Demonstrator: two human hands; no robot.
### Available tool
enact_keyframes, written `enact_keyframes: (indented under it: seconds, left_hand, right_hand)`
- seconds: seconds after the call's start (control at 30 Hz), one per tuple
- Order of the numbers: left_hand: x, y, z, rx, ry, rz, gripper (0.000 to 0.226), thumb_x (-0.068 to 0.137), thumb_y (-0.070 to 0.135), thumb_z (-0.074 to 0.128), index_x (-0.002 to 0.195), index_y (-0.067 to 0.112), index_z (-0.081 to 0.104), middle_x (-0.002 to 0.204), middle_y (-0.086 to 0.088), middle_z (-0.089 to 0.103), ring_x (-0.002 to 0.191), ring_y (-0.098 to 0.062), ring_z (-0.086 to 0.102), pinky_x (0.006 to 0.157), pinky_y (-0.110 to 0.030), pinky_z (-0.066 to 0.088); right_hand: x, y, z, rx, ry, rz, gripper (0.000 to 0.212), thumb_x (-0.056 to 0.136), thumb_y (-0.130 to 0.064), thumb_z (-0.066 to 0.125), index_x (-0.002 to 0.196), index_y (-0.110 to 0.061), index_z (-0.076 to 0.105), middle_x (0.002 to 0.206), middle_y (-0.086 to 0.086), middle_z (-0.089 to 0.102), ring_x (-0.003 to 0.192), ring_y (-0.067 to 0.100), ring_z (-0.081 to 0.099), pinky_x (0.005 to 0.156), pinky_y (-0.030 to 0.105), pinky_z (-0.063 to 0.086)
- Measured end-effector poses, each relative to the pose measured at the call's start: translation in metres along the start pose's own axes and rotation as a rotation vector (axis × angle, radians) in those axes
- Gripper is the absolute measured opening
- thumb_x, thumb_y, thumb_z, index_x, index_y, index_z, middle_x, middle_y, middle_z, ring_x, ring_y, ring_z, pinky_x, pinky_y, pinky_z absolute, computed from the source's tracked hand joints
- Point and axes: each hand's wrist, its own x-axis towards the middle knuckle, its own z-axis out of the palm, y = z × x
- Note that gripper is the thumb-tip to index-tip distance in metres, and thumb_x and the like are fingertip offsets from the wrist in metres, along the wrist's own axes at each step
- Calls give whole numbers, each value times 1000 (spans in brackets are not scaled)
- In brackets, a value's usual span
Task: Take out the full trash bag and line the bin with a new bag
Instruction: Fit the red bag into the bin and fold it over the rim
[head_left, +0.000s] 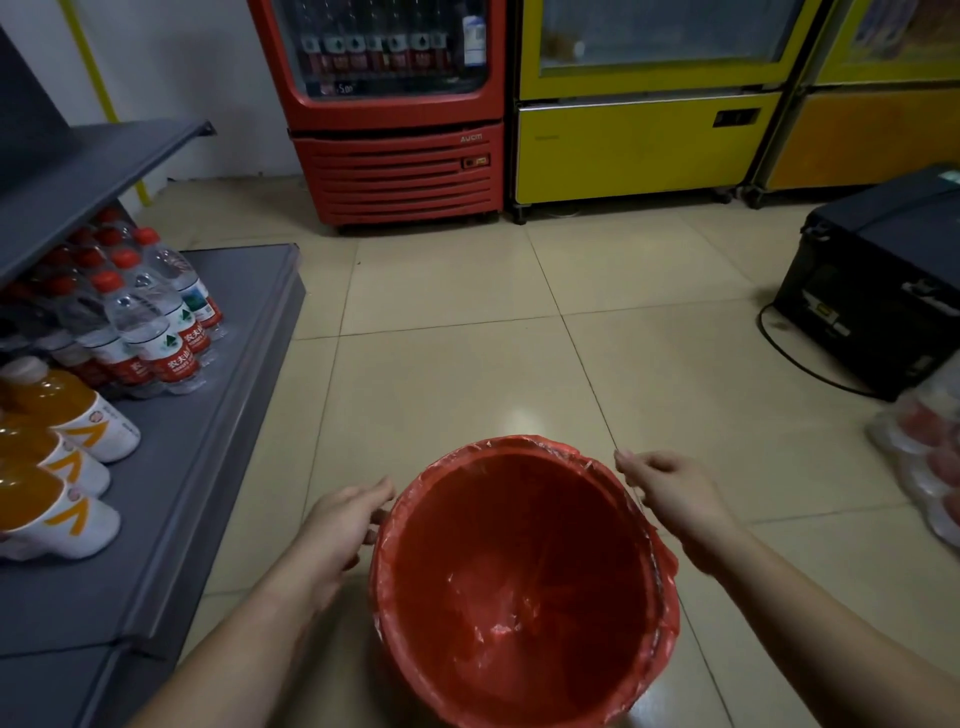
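Observation:
A round bin (524, 582) stands on the tiled floor right below me, lined with a thin red plastic bag (662, 566) whose edge is folded over the rim. The inside looks empty except for wrinkled film at the bottom. My left hand (345, 519) is at the bin's left rim, fingers spread and touching the bag's edge. My right hand (670, 488) hovers at the upper right rim, fingertips pinched loosely by the bag's edge; whether it grips the film I cannot tell. No full trash bag is in view.
A grey shelf (218, 467) at left holds water bottles (156, 322) and orange drink bottles (47, 452). A red drinks fridge (395, 156) and yellow freezers (644, 145) line the back wall. A black box (883, 280) with a cable and wrapped bottles (930, 457) lie at right.

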Motion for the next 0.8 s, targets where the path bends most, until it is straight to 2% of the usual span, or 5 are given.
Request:
enact_keyframes:
  seconds: [0.13,0.4,0.5,0.67,0.8]
  left_hand:
    - [-28,-20,-5,-78,-85,29,33,90,53,60,95,26,79,84,-1,79,73,-18,73,65,-32,49]
    - [-35,-24,3,-345,10,-109,19,78,31,78,87,15,83,75,-8,77,60,-16,73,50,-28,55]
    - [-36,-23,8,-392,58,-134,21,83,29,76,86,9,82,72,-8,76,59,-18,71,55,-32,54]
    - [-40,-25,15,-424,-10,-186,31,95,36,63,90,11,81,54,-5,68,45,-19,65,55,-34,54]
    - [-49,-30,10,-379,-1,-115,39,95,49,57,82,19,80,71,-5,77,70,-21,72,62,-36,55]
  right_hand:
    - [-36,14,-8,-64,-38,-35,36,76,-58,72,75,-22,78,67,-3,76,60,9,68,56,31,51]
    - [-39,20,-4,246,31,89,18,81,-18,79,69,-5,78,82,24,76,67,26,68,67,40,52]
    - [-36,19,-3,439,-5,230,15,83,-8,74,88,5,77,99,28,74,89,36,71,89,51,55]
    - [-43,18,2,663,-167,429,29,95,-14,60,110,10,69,88,20,73,73,28,69,92,46,53]
    - [-56,28,-3,412,30,186,29,90,-38,68,93,-11,79,92,10,79,83,22,72,78,38,56]
